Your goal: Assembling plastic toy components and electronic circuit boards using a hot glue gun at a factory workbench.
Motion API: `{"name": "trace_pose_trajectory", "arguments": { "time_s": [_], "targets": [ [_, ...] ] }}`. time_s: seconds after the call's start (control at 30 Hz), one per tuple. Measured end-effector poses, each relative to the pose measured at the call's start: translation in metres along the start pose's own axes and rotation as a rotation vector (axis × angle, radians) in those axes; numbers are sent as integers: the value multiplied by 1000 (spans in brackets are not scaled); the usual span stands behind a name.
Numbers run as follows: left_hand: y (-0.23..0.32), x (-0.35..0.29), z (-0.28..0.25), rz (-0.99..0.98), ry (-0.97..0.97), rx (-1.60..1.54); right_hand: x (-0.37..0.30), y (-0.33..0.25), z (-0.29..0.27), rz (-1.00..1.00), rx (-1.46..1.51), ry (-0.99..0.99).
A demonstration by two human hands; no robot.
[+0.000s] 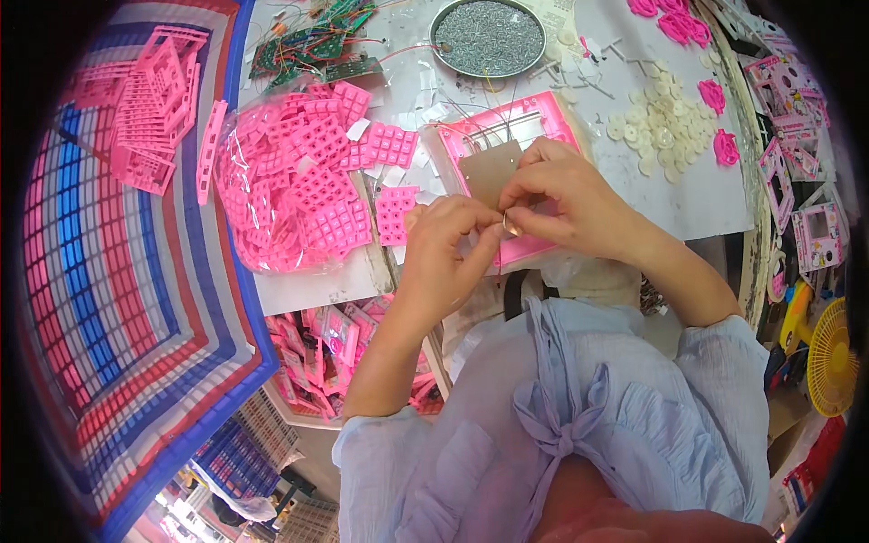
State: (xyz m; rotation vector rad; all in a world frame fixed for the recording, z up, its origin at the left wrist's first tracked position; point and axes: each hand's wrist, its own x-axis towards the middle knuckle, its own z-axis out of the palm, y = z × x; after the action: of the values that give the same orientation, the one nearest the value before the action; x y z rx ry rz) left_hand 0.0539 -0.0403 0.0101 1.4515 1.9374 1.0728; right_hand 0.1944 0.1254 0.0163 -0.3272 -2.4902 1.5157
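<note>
My left hand [453, 242] and my right hand [563, 201] meet over the near edge of a pink plastic housing [563, 113]. Both are closed, fingertips pinched around a small shiny, brass-coloured piece [511, 226]; its exact kind is too small to make out. Under and beyond my fingers a brown circuit board [489, 174] lies on the housing, partly covered by my right hand. Thin wires [493, 122] run across the housing's far part, over a pale panel with a dark strip.
Left of the housing sits a clear bag of pink keypads [299, 181], with loose ones beside it. Beyond are green circuit boards [317, 45] and a round tray of screws [489, 36]. Cream discs [665, 122] lie rightward. A striped bag [118, 317] borders the table; a yellow fan [831, 353] stands right.
</note>
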Motion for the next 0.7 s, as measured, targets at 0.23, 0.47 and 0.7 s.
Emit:
{"name": "trace_pose_trajectory", "arguments": {
  "time_s": [0.23,0.47,0.7],
  "targets": [
    [4,3,5,-29,-14,132,1,-1,1,-75,-78,8],
    [-8,5,-1,-124,-47,-291,2,0,-3,-91,-80,-18],
    [-8,4,-4,-29,-25,-5,2,2,-2,-88,-93,-12]
  ]
}}
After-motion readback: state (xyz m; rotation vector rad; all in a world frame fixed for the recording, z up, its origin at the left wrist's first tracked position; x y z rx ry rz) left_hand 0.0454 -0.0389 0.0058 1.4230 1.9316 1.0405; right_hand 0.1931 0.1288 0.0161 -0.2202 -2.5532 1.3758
